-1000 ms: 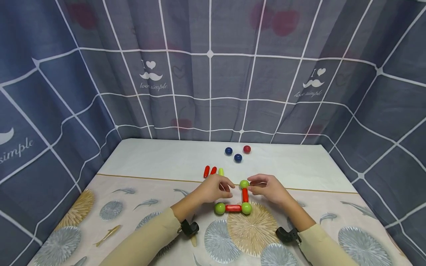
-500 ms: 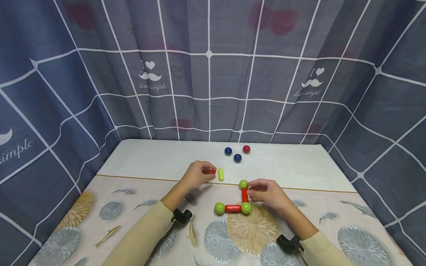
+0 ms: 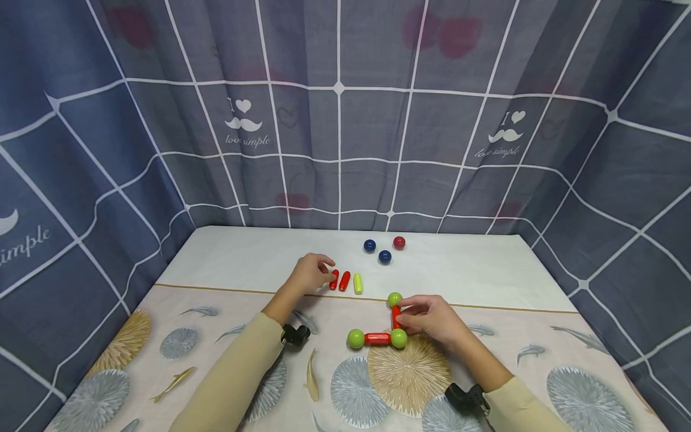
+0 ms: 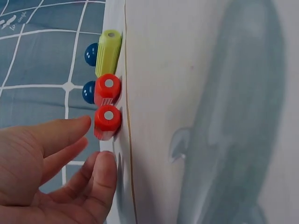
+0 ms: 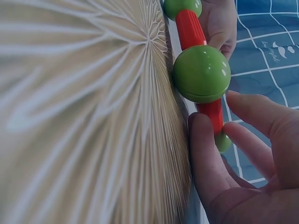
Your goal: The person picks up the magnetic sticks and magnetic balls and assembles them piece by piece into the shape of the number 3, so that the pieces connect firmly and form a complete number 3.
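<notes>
Two red rods and three green balls are joined in an L shape, with one red rod point(image 3: 377, 339) lying crosswise and the other red rod point(image 5: 211, 115) running away from the corner green ball point(image 5: 202, 73). My right hand point(image 3: 432, 318) pinches that second rod, thumb on one side and fingers on the other. My left hand point(image 3: 311, 273) reaches to the leftmost loose red rod point(image 4: 107, 122), thumb and fingers spread apart beside its near end. Another loose red rod point(image 3: 344, 281) and a yellow-green rod point(image 3: 358, 284) lie to its right.
Two blue balls, one a blue ball point(image 3: 385, 257) nearer me, and a red ball point(image 3: 399, 243) sit farther back on the white surface point(image 3: 464, 264). A patterned cloth point(image 3: 216, 354) covers the front of the table. A checked curtain point(image 3: 302, 120) stands behind and at both sides.
My left hand has moved from beside the L shape, back and left to the loose red rods. My right hand's fingers have come in onto the L's upright red rod.
</notes>
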Action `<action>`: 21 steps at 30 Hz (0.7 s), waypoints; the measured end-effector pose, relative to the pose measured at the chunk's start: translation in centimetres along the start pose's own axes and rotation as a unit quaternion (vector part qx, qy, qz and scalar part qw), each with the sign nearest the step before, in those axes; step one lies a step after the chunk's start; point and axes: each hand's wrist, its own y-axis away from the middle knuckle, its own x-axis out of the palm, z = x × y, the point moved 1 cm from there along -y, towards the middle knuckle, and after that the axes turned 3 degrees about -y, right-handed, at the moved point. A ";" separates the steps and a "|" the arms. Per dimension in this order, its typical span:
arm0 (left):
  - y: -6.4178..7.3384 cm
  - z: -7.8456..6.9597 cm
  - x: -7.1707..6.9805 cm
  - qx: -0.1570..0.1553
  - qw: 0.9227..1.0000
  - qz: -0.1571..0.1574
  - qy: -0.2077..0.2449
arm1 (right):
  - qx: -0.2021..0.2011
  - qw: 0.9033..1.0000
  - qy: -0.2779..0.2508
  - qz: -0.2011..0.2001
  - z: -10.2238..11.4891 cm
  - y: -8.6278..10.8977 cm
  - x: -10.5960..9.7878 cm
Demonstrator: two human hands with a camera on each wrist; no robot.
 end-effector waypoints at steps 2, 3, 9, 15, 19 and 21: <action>-0.2 0.1 0.1 -0.005 1.000 0.010 0.003 | 0.001 1.000 -0.001 0.001 -0.1 -0.1 0.1; -0.4 0.2 0.1 -0.008 1.000 0.016 0.006 | 0.001 1.000 -0.001 0.002 -0.1 -0.1 0.1; -0.7 0.3 0.2 -0.021 0.999 0.039 0.016 | 0.002 1.000 0.011 0.001 0.0 -0.4 0.2; -0.7 0.0 0.2 -0.033 0.998 0.050 0.015 | 0.001 1.000 0.025 0.002 0.0 -0.4 0.2; -0.7 0.0 0.3 -0.036 0.998 0.055 0.012 | 0.001 1.000 0.024 0.003 0.0 -0.4 0.2; -0.7 0.0 0.3 -0.034 0.998 0.056 0.010 | 0.003 1.000 0.023 0.002 -0.1 -0.4 0.2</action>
